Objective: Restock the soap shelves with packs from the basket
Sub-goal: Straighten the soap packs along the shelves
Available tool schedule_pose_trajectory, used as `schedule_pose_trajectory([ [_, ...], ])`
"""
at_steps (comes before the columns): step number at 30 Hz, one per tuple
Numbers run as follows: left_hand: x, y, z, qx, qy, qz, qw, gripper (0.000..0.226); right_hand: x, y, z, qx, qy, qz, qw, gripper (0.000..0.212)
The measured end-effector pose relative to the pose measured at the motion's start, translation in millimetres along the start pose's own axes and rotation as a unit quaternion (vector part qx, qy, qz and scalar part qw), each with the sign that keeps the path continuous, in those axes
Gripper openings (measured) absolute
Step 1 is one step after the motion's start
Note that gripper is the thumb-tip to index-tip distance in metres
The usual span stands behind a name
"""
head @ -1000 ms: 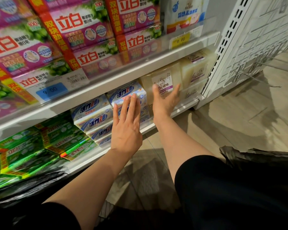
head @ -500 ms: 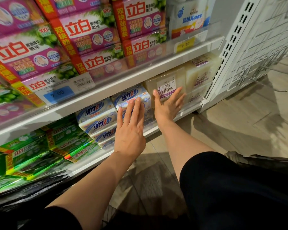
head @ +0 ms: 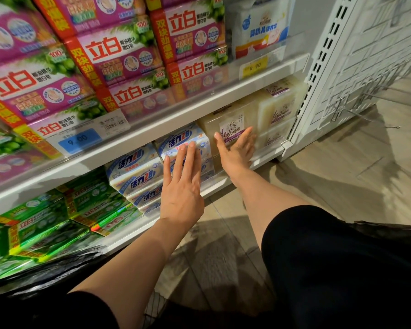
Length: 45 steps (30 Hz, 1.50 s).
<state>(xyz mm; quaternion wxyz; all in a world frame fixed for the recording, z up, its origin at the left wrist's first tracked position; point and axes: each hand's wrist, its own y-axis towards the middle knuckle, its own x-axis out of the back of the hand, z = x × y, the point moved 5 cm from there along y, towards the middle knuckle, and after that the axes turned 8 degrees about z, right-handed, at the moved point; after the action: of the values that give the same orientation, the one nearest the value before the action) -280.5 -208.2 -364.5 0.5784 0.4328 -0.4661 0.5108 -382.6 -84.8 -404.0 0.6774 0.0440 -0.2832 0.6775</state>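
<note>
Cream soap packs (head: 233, 125), frame centre: my right hand (head: 235, 148) presses them flat-fingered; left hand (head: 182, 186) flat against blue-white packs (head: 138, 172). Uneven pushing could topple stacks.

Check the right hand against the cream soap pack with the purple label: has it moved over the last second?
Yes. The right hand slid right across the cream soap pack, from beside its label to over the label's lower part.

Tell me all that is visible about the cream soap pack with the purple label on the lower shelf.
The cream soap pack is a pale block in clear wrap with a white and purple label. It stands on the lower shelf, between blue-white packs and similar cream packs. The right hand lies open against its front.
</note>
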Motion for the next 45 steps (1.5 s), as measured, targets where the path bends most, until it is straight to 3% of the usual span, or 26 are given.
schedule_pose_trajectory([
  [5, -3.3, 1.2, 0.2, 0.000, 0.004, -0.008, 1.000, 0.100, 4.5, 1.1, -9.0, -0.007, -0.054, 0.008, 0.998, 0.103],
  [11, -4.0, 2.1, 0.4, 0.008, 0.012, -0.011, 1.000, 0.096, 4.0, -14.0, 5.0, 0.095, 0.013, -0.107, 0.990, 0.111],
  [19, -4.6, 2.4, -0.7, 0.010, 0.017, -0.015, 1.000, 0.092, 15.9, -21.0, 28.3, 0.126, 0.066, -0.189, 0.972, 0.121],
  [31, -7.0, 2.0, -0.7, 0.000, 0.012, -0.014, 1.000, 0.087, 24.7, -11.9, 36.8, 0.106, 0.072, -0.168, 0.977, 0.123],
  [36, -6.2, -8.7, 10.8, -0.013, -0.022, -0.058, 0.998, 0.098, 21.2, -30.1, 33.0, 0.117, 0.050, -0.179, 0.976, 0.120],
  [40, -19.3, -46.8, 44.9, 0.081, -0.052, -0.072, 0.993, 0.102, -0.3, -58.4, 20.5, 0.138, 0.035, -0.144, 0.979, 0.112],
  [43, -26.2, -67.8, 66.1, 0.178, -0.081, -0.036, 0.980, 0.107, -21.6, -73.6, 20.8, 0.152, -0.031, -0.114, 0.981, 0.106],
  [45, -26.7, -69.0, 68.9, 0.181, -0.089, -0.004, 0.979, 0.108, -25.3, -75.1, 22.2, 0.132, -0.071, -0.127, 0.981, 0.099],
])
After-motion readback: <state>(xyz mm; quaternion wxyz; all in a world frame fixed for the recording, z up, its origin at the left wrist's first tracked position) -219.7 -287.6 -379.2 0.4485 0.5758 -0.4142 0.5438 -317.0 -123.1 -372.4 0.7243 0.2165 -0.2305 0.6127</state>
